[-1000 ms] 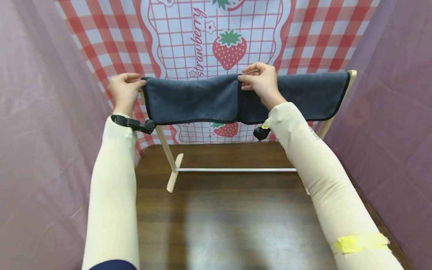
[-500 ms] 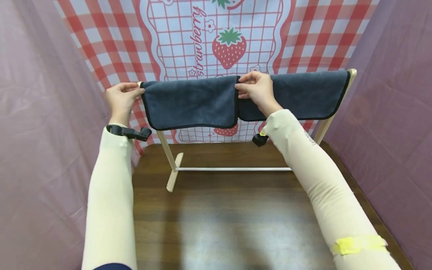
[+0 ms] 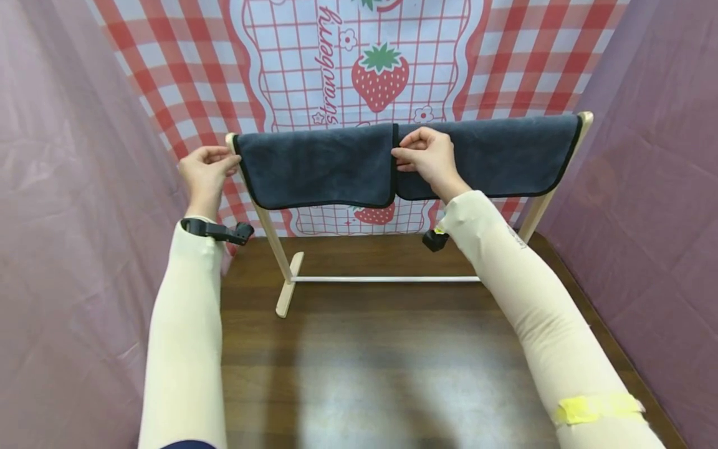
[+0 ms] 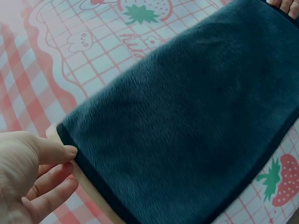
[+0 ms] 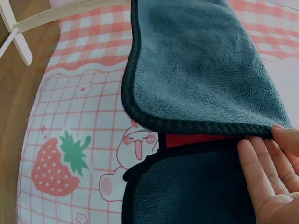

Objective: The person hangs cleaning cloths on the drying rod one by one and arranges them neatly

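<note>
A dark grey-blue towel [image 3: 320, 165] with black edging hangs folded over the left part of a wooden rack [image 3: 270, 231]. My left hand [image 3: 204, 174] pinches its left edge near the top corner, thumb [image 4: 69, 151] in front. At the towel's right edge, my right hand [image 3: 430, 159] holds the black border between thumb and fingers. A second matching towel [image 3: 516, 156] hangs beside it on the right half, partly covered by my right hand. In the right wrist view, a narrow red strip [image 5: 201, 140] shows between the two towels.
Behind the rack hangs a red-and-white checked cloth [image 3: 518, 56] with strawberry prints. A white rod [image 3: 387, 279] joins the rack's feet low down, over a brown wooden floor [image 3: 359, 349]. Pinkish drapes [image 3: 645, 187] stand on both sides.
Both hands have moved down along the left towel's side edges. Its rumpled top now lies straighter on the rack, and the top of the left post shows.
</note>
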`<state>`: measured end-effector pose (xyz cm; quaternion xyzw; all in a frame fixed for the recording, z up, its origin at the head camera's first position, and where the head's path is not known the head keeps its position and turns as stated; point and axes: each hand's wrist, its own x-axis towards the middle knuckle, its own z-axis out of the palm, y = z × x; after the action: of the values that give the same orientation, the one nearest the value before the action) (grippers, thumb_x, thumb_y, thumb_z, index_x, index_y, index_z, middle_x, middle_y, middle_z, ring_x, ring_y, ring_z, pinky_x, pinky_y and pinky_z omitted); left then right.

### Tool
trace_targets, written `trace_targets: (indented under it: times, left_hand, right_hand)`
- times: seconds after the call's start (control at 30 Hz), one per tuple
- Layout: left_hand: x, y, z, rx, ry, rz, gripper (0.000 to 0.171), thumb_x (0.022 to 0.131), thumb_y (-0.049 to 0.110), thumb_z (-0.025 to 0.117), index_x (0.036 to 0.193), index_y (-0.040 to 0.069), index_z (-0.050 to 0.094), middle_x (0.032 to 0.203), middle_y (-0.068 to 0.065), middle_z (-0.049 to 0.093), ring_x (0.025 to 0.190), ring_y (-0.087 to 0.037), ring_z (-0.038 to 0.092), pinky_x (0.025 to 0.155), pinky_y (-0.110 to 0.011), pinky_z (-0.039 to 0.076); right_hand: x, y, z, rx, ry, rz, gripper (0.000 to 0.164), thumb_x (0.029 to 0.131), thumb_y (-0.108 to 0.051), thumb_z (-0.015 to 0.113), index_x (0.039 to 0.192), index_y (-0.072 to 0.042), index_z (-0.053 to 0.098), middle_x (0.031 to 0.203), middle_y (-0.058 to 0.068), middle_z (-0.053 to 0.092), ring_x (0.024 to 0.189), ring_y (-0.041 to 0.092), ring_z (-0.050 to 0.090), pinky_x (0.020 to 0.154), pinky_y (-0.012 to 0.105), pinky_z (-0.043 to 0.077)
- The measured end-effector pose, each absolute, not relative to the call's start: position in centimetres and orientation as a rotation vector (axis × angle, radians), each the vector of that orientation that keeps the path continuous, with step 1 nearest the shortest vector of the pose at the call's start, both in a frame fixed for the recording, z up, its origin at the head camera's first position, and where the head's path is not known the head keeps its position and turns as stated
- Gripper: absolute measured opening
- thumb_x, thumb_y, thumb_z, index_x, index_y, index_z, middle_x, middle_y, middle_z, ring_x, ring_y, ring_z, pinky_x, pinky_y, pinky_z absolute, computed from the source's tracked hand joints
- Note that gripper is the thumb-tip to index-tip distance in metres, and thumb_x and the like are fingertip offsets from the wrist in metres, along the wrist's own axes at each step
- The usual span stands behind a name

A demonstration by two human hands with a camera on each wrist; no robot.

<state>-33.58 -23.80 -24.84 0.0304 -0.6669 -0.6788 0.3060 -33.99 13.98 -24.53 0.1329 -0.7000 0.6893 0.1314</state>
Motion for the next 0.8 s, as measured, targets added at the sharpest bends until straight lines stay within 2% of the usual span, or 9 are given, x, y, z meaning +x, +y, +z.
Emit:
trace_targets:
  times: [0.13, 0.3, 0.5, 0.67, 0.8]
  left_hand:
    - [-33.3, -24.3, -26.3, 0.068, -1.757, -1.851, 0.019, 0.079, -0.01, 0.075, 0.078, 0.008, 0.069, 0.062, 0.006, 0.064, 0.053, -0.004, 0.061, 0.054, -0.014, 0.053]
    - [-32.8, -24.4, -28.9, 0.062, -1.753, -1.914, 0.012, 0.081, -0.012, 0.073, 0.09, -0.006, 0.069, 0.063, 0.006, 0.066, 0.056, -0.004, 0.064, 0.058, -0.015, 0.055]
    - [-32.4, -24.1, -33.0, 0.099, -1.776, -1.998, 0.013, 0.083, -0.013, 0.07, 0.092, -0.005, 0.069, 0.066, 0.006, 0.068, 0.063, -0.004, 0.066, 0.062, -0.016, 0.057]
    - [-32.1, -23.6, -36.4, 0.093, -1.829, -2.023, 0.03, 0.085, -0.014, 0.068, 0.113, -0.021, 0.061, 0.071, 0.006, 0.069, 0.067, -0.003, 0.067, 0.064, -0.017, 0.057]
    - [-31.8, -23.0, -39.1, 0.115, -1.885, -2.018, 0.033, 0.086, -0.013, 0.067, 0.116, -0.024, 0.058, 0.078, -0.001, 0.072, 0.069, -0.001, 0.066, 0.069, -0.02, 0.058]
  right_hand:
    - [-33.8, 14.4, -25.4, 0.406, -2.054, 1.992, 0.011, 0.086, 0.004, 0.074, 0.09, 0.004, 0.063, 0.074, 0.002, 0.071, 0.066, 0.013, 0.069, 0.063, 0.026, 0.06]
    - [-33.6, 15.2, -27.2, 0.407, -2.084, 2.034, 0.011, 0.086, 0.006, 0.072, 0.091, 0.005, 0.062, 0.074, 0.002, 0.071, 0.066, 0.013, 0.07, 0.063, 0.027, 0.06]
    - [-32.9, 16.1, -29.6, 0.397, -2.128, 2.067, 0.012, 0.087, 0.006, 0.071, 0.095, 0.006, 0.062, 0.076, 0.003, 0.072, 0.069, 0.013, 0.071, 0.065, 0.028, 0.061]
    - [-32.1, 16.6, -31.4, 0.388, -2.207, 2.015, 0.016, 0.088, 0.003, 0.071, 0.1, 0.009, 0.062, 0.078, 0.0, 0.072, 0.07, 0.01, 0.071, 0.067, 0.026, 0.06]
    - [-31.4, 16.9, -33.2, 0.356, -2.266, 2.012, 0.018, 0.089, 0.002, 0.071, 0.102, 0.009, 0.062, 0.077, -0.003, 0.072, 0.071, 0.011, 0.071, 0.068, 0.029, 0.061]
